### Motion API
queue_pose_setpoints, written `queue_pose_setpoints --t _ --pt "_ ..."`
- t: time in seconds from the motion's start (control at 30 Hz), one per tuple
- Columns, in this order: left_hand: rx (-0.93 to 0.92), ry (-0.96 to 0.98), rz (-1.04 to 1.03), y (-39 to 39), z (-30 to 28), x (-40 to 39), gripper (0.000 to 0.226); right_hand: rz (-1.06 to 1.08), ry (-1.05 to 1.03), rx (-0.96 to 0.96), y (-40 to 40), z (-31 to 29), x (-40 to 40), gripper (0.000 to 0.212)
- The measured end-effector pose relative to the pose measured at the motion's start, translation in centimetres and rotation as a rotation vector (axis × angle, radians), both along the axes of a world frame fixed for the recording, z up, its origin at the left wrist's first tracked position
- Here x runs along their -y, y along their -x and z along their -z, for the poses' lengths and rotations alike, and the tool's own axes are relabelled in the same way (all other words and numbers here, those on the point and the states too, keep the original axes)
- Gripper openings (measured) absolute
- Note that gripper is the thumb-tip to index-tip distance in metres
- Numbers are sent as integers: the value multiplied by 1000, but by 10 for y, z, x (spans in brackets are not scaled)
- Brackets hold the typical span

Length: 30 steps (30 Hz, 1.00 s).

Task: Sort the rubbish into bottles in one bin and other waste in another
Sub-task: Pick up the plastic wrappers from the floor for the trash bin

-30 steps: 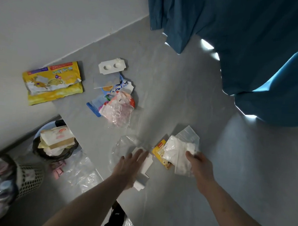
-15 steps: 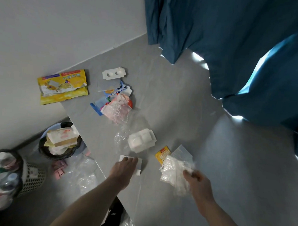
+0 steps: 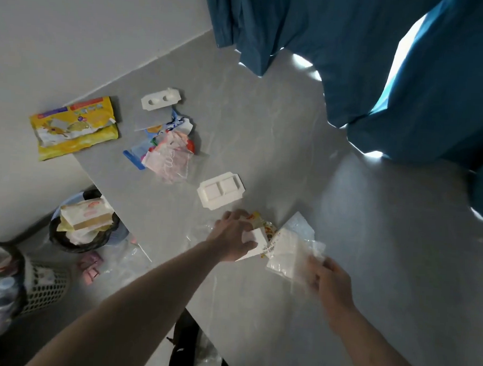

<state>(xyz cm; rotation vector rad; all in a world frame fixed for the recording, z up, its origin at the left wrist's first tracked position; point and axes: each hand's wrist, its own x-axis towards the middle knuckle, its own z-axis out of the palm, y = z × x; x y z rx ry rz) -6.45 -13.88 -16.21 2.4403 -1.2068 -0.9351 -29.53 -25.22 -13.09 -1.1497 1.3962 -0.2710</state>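
- Rubbish lies over the grey table (image 3: 265, 123); my left hand (image 3: 233, 239) curls on a small white card (image 3: 255, 243) at six o'clock, touching a yellow wrapper (image 3: 263, 225).
- My right hand (image 3: 329, 278) pinches thin plastic bags (image 3: 289, 254); I reckon their slack film could slip out.
- Both bins sit at eight o'clock: the black-lined bin (image 3: 80, 245) is heaped, so I fear spillover.
- A hasty swing might land it in the mesh basket (image 3: 44, 287) of bottles.

On the table (image 3: 292, 129), the tray (image 3: 220, 190) lies between the wrapper pile (image 3: 167, 154) and both hands.
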Motion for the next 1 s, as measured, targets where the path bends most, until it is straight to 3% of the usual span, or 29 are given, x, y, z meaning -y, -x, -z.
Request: queue_pose_setpoints --t 0.1,0.27,0.43,0.6,0.8,1.0 --pt "-2 -17 -50 19 21 30 42 105 -54 37 19 2 5 9" --pt "80 -127 -128 64 31 39 38 126 -62 18 58 -4 8 10" --pt "-89 -73 -380 96 8 18 45 119 -48 -16 85 -36 2 18" --pt "-226 -15 -642 111 -88 -44 27 112 -43 -11 98 -107 -21 21" --pt "-324 128 -979 124 -200 -140 32 74 -38 -19 101 -189 -79 28" --pt "-479 227 -1273 128 -263 -239 39 4 -19 -4 89 -231 -148 21"
